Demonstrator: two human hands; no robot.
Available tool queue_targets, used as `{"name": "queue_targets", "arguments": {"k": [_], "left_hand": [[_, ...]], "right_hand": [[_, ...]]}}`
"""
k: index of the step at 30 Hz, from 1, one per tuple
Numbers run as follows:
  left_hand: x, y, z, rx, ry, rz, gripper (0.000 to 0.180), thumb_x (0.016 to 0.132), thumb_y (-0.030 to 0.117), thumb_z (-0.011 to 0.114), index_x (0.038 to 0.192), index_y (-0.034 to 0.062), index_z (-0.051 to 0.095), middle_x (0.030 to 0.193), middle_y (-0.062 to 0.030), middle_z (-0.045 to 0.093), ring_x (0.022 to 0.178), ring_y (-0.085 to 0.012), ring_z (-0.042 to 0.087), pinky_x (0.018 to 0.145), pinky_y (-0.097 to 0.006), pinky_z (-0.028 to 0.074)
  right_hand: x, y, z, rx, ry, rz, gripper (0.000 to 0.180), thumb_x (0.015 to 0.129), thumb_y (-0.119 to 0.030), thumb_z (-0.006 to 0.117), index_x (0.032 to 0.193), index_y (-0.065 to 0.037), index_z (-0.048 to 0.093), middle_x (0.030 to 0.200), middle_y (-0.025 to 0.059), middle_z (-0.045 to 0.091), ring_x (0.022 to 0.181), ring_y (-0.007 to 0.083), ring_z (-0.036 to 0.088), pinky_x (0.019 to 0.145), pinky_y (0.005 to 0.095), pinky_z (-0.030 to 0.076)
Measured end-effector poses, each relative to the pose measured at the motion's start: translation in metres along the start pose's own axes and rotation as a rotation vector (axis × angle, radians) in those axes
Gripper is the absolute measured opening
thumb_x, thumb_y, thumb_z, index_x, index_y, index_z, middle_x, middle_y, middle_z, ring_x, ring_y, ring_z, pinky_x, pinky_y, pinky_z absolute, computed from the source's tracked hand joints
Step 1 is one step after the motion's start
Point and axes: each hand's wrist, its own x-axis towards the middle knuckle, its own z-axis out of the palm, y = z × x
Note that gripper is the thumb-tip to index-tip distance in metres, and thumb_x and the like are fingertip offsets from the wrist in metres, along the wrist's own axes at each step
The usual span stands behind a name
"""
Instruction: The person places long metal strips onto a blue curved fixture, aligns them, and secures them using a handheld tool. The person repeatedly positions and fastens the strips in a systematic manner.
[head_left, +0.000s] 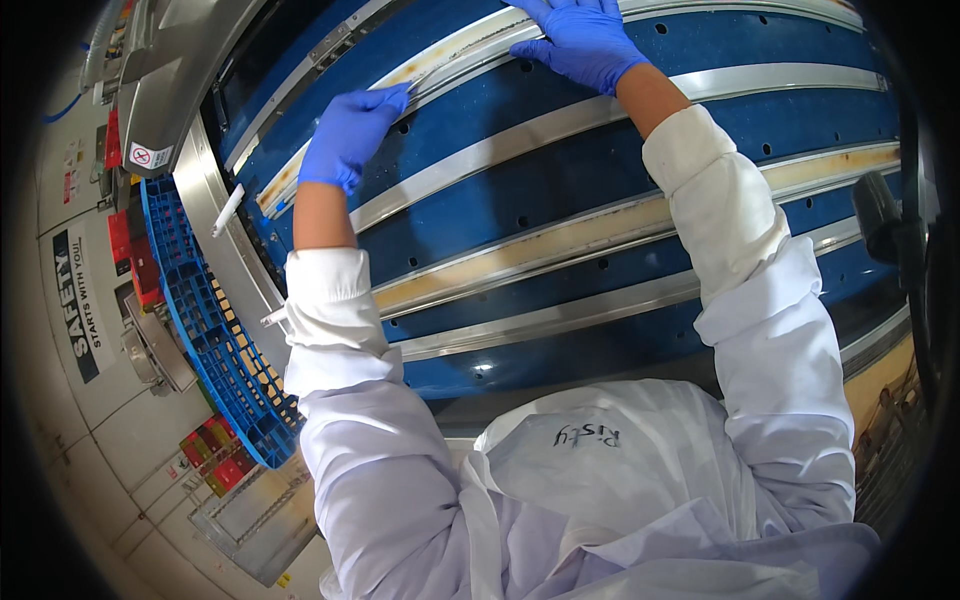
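The left hand, in a blue glove, pinches a thin pale swab between closed fingertips, its tip on the soiled metal rail of the blue machine bed. The right hand rests flat, fingers spread, on the same rail, which shows brownish residue.

A worker wears a white long-sleeved coat, creased and loose, with dark handwriting across its chest panel. Both sleeves are pushed back above the wrists, their cuffs bunched into thick folds. Beyond the cuffs, the left hand and right hand are each covered by a thin, snug blue disposable glove ending just past the wrist.
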Motion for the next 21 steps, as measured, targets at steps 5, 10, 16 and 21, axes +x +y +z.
{"name": "queue_targets", "arguments": {"k": [5, 10, 16, 21], "left_hand": [[-0.016, -0.033, -0.037, -0.011, 0.026, -0.071, 0.027, 0.092, 0.022, 0.07, 0.114, 0.0064, 0.073, 0.102, -0.009, 0.073, 0.094, -0.0113, 0.061, 0.087, -0.026, 0.047], [-0.037, -0.045, -0.048, 0.043, 0.071, -0.183, 0.036, 0.097, 0.019, 0.061, 0.133, 0.0127, 0.062, 0.099, -0.0066, 0.069, 0.087, -0.0111, 0.057, 0.084, -0.027, 0.046], [-0.054, 0.046, 0.034, 0.244, 0.227, 0.079, 0.034, 0.094, 0.023, 0.059, 0.127, 0.0243, 0.065, 0.094, -0.0136, 0.071, 0.083, -0.0235, 0.068, 0.079, -0.033, 0.052], [-0.042, 0.084, 0.05, 0.514, 0.395, -0.068, 0.022, 0.09, 0.035, 0.064, 0.105, 0.0256, 0.076, 0.094, -0.012, 0.072, 0.083, -0.033, 0.068, 0.077, -0.037, 0.053]], "right_hand": [[-0.002, 0.003, -0.003, 0.003, 0.001, -0.015, 0.067, 0.089, -0.049, 0.06, 0.146, -0.018, 0.044, 0.15, 0.0129, 0.041, 0.142, 0.0425, 0.026, 0.117, 0.0555, 0.017], [-0.008, 0.049, -0.012, 0.108, 0.014, -0.233, 0.065, 0.092, -0.051, 0.055, 0.147, -0.019, 0.042, 0.152, 0.0105, 0.04, 0.141, 0.0407, 0.031, 0.117, 0.0541, 0.02], [-0.011, 0.11, -0.045, -0.143, -0.032, -0.17, 0.066, 0.092, -0.054, 0.053, 0.149, -0.023, 0.039, 0.152, 0.0088, 0.041, 0.14, 0.0418, 0.032, 0.117, 0.0537, 0.021], [-0.009, 0.106, -0.05, -0.149, -0.079, -0.133, 0.066, 0.092, -0.054, 0.052, 0.15, -0.024, 0.038, 0.153, 0.0082, 0.04, 0.141, 0.0409, 0.032, 0.117, 0.0535, 0.02]]}}
